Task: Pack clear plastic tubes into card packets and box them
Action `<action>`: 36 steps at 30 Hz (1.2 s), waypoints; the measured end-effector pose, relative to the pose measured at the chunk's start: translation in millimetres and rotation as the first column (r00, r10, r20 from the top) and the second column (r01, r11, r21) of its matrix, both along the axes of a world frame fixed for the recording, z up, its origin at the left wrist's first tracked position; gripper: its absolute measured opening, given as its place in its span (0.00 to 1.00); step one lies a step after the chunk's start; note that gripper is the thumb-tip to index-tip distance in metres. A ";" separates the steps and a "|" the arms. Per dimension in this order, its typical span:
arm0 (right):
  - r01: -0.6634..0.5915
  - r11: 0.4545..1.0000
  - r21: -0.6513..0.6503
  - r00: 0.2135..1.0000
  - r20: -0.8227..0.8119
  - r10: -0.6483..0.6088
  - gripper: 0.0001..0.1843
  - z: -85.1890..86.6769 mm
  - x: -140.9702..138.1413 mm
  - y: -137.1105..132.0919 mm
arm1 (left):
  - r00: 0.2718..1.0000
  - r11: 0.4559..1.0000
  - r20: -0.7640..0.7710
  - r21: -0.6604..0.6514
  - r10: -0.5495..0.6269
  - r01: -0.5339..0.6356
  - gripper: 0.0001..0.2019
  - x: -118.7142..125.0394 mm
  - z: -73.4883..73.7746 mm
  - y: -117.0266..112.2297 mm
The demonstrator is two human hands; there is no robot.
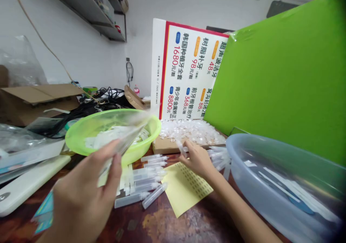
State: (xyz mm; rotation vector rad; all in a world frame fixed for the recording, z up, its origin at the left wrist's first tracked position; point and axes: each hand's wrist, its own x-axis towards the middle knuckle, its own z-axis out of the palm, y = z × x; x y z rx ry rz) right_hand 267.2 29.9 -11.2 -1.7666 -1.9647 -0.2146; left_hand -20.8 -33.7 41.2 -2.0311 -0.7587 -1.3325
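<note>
My left hand (89,185), close to the camera, pinches a thin clear plastic bag (132,133), blurred by motion, in front of the light green basin (71,138). My right hand (197,158) is closed on a small translucent tube (180,147) at the front edge of a cardboard tray (167,145) heaped with small clear plastic pieces (194,129). Below that hand lies a yellow sheet (180,199) with rows of small dark labels. Several translucent tubes (143,181) lie side by side between my hands, one of them (154,196) slanted.
White packets (108,135) lie in the green basin. A translucent blue basin (243,174) holding white strips stands at right, with more tubes (217,156) beside it. A printed board (186,73) and a green panel (278,77) rise behind. A cardboard box (40,102) and cables sit left.
</note>
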 end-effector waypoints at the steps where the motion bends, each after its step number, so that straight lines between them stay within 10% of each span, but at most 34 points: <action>1: -0.073 0.997 0.003 0.997 -0.020 0.073 0.05 2.5 -9.2 -6.6 | 0.999 0.999 -0.015 0.034 0.041 -0.040 0.29 5.3 1.2 -1.1; 5: -0.331 0.942 0.056 0.932 -0.139 0.335 0.01 5.4 -35.4 -30.5 | 0.978 0.971 -0.146 0.210 0.146 -0.114 0.20 16.7 -5.4 6.1; 9: -0.528 0.795 0.300 0.663 -0.439 0.606 0.06 12.4 -40.8 -48.3 | 0.962 0.951 -0.176 0.265 0.208 -0.158 0.18 7.2 -17.7 16.6; 16: -0.411 0.725 0.553 0.499 -0.529 0.687 0.03 18.7 -42.0 -60.7 | 0.946 0.977 -0.259 0.135 0.195 -0.164 0.17 3.1 -20.6 26.8; 25: -0.045 0.601 0.798 0.618 -0.451 0.644 0.17 8.6 -52.2 -75.0 | 0.975 0.995 -0.197 0.046 0.098 -0.091 0.21 2.4 -30.7 33.0; 36: -0.428 0.686 0.588 0.270 -0.641 0.718 0.13 -14.0 -78.0 -85.0 | 0.984 0.999 -0.178 -0.037 0.005 -0.011 0.21 18.7 -39.3 17.8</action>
